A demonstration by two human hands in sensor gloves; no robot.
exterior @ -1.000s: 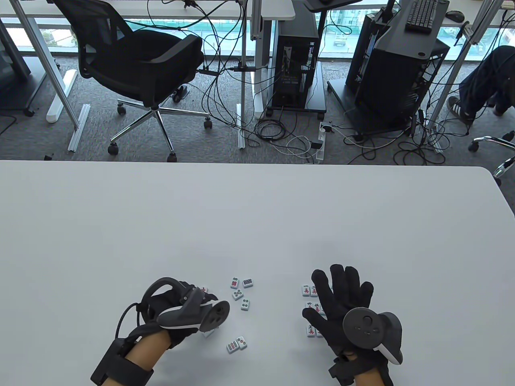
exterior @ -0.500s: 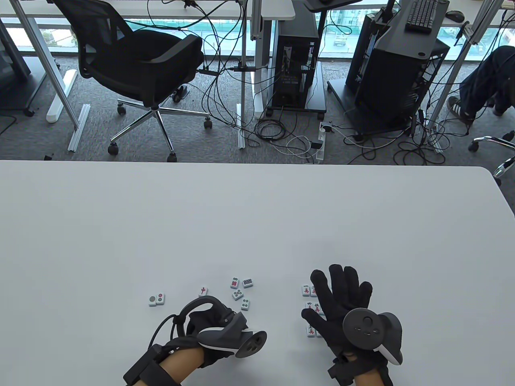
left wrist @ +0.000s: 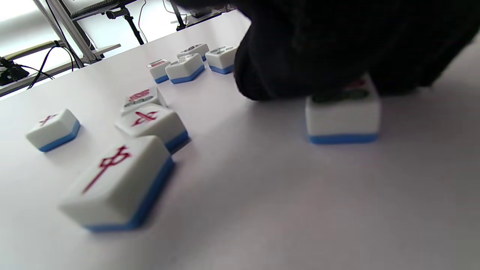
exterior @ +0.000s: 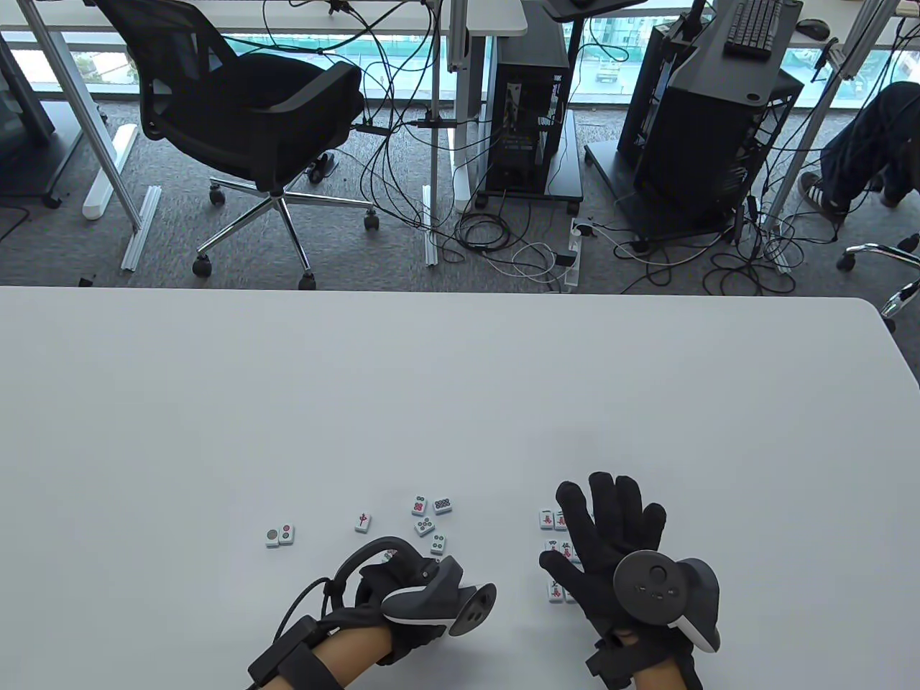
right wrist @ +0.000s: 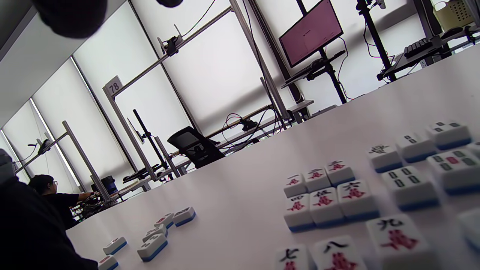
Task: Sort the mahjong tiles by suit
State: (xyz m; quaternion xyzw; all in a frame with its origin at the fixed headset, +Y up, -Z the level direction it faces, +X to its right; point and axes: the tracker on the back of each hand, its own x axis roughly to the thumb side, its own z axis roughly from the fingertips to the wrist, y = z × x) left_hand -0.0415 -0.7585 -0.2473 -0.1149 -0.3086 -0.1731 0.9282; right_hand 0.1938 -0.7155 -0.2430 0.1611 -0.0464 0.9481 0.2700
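Now left hand (exterior: 402, 600) fingers (left wrist: 300, 56) press atop one tile (left wrist: 343, 116) on worktop (exterior: 460, 402); right hand (exterior: 611, 546) flat, fingers spread, beside it, holding nothing.

black office chair (exterior: 244, 108), grey carpet (exterior: 86, 244), cables (exterior: 503, 244)

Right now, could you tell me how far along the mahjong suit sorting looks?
Partly done. A block of character tiles already sits grouped under the open right hand. In hand: the left hand touches one tile on the table. Left: loose tiles in the middle, a red-character tile, and a small dot pair set apart.
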